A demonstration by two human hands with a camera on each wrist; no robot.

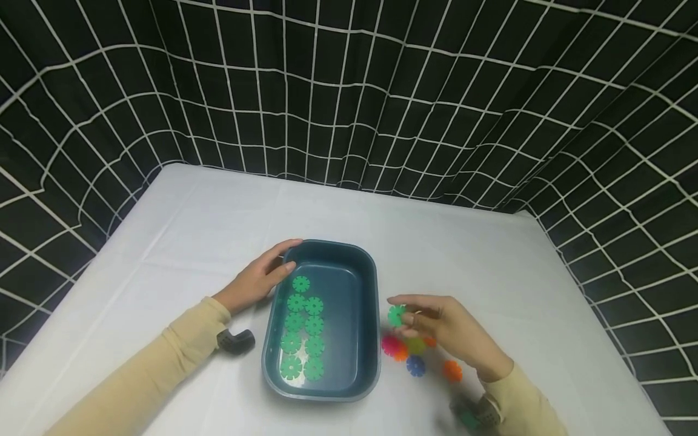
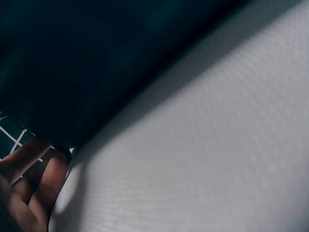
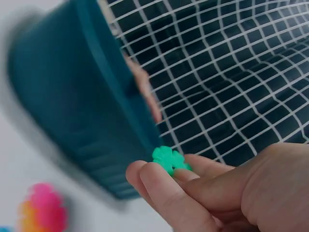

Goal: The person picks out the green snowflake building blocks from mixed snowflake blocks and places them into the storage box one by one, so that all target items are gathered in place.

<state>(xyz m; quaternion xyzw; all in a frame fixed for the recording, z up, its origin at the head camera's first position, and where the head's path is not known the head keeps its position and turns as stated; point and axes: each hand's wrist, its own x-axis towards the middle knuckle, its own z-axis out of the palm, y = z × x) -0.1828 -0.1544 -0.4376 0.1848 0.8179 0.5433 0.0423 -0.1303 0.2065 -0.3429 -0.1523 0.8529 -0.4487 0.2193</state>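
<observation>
A dark teal plastic tray (image 1: 368, 327) stands on the table. My left hand (image 1: 256, 281) grips its left rim near the far corner, thumb over the edge. In the left wrist view, that hand's fingers (image 2: 50, 181) show beside the tray's outer wall. Green notched discs (image 1: 294, 321), flat and flower-like, lie in two columns in the tray's left half. To the right of the tray, above the table, my right hand (image 1: 455, 333) pinches another green notched disc (image 3: 166, 158) between thumb and fingers.
Under and beside my right hand lie loose notched discs: a pink one (image 1: 389, 345), a blue one (image 1: 416, 366), a yellow-green one (image 1: 416, 346) and several orange ones (image 1: 452, 370). A white cloth (image 1: 218, 212) covers the table. Black grid-patterned curtains (image 1: 338, 91) surround it.
</observation>
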